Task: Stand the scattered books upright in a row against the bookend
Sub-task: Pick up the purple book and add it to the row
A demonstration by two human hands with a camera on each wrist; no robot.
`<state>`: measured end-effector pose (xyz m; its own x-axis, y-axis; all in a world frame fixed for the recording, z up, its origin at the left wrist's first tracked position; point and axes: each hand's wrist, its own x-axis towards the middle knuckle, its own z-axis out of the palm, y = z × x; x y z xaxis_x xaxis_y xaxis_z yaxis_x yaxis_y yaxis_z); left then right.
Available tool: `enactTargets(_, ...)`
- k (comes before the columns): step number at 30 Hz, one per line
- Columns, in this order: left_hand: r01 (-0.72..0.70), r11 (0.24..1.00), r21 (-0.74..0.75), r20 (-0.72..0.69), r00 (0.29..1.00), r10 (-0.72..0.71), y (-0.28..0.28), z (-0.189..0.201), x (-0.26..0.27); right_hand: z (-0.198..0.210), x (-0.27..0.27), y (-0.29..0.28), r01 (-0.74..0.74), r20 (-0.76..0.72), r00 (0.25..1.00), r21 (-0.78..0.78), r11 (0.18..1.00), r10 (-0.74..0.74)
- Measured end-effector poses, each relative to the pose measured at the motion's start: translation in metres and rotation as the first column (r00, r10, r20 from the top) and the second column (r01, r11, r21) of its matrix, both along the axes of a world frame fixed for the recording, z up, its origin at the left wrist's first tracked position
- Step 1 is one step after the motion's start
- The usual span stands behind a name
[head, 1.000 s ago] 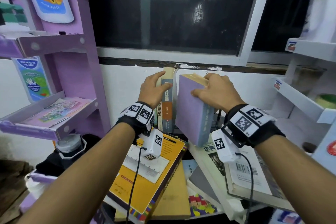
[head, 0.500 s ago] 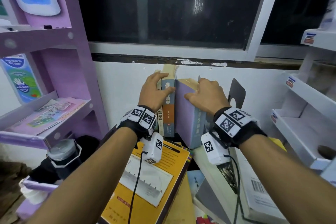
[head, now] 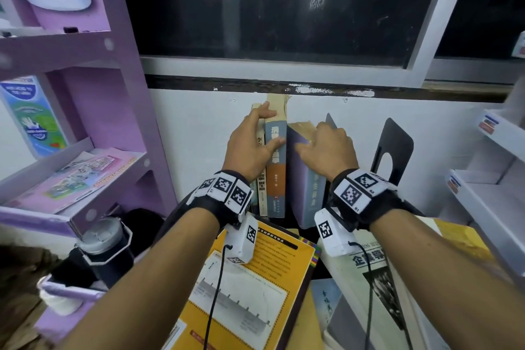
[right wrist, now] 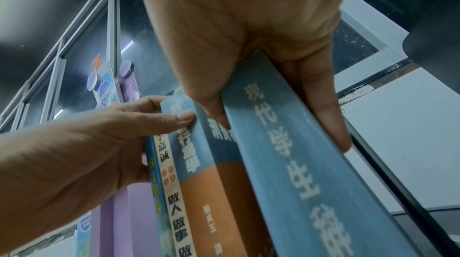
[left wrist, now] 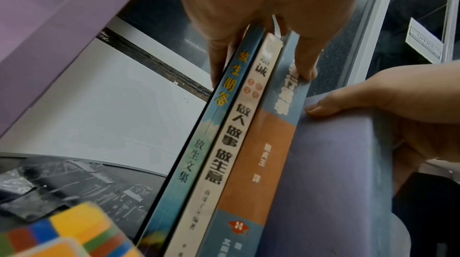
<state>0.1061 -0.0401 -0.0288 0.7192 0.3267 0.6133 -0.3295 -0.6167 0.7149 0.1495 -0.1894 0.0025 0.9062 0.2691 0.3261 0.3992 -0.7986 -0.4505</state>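
Three thin books stand upright against the wall: a blue spine (left wrist: 199, 143), a white spine (left wrist: 229, 143) and a blue-and-orange spine (head: 275, 179). My left hand (head: 271, 126) grips their tops, thumb on the blue-and-orange spine. My right hand (head: 312, 139) grips the top of a thick purple book (head: 298, 179) with a blue spine (right wrist: 298, 162), which stands pressed against the right side of the row. A black bookend (head: 392, 150) stands apart to the right. Another thin black plate (head: 331, 122) rises just behind my right hand.
A yellow book (head: 255, 293) lies flat under my left wrist, and more books (head: 369, 278) lie piled under my right arm. A purple shelf unit (head: 113, 122) stands at the left, white shelves (head: 483, 193) at the right, and a lidded bottle (head: 102, 241) at the lower left.
My right hand has brought the purple book from a tilt to upright against the row. The view has tilted up, and the black bookend at the right has come into sight.
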Motion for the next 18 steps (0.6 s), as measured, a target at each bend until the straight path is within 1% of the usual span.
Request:
enactTargets(4, -0.001, 1.0, 0.004, 0.013, 1.0, 0.001, 0.002, -0.003, 0.001, -0.004, 0.001, 0.006, 0.011, 0.01, 1.0, 0.017, 1.0, -0.011)
enactTargets(7, 0.007, 1.0, -0.006, 0.007, 1.0, -0.007, 0.002, -0.003, 0.001, -0.003, 0.0, 0.007, -0.013, 0.003, 1.0, 0.005, 1.0, 0.013)
enactTargets(12, 0.023, 1.0, -0.002, 0.0, 1.0, -0.023, 0.003, -0.002, -0.002, -0.002, -0.004, -0.002, -0.126, -0.089, 0.989, -0.088, 0.988, 0.118)
enactTargets(15, 0.019, 1.0, -0.005, -0.008, 1.0, -0.019, 0.003, -0.001, -0.003, -0.002, -0.007, -0.008, -0.172, -0.17, 0.974, -0.14, 0.975, 0.148)
enactTargets(18, 0.021, 1.0, -0.014, -0.01, 1.0, -0.022, 0.001, 0.0, -0.004, -0.003, -0.009, -0.009, -0.173, -0.169, 0.975, -0.154, 0.973, 0.147)
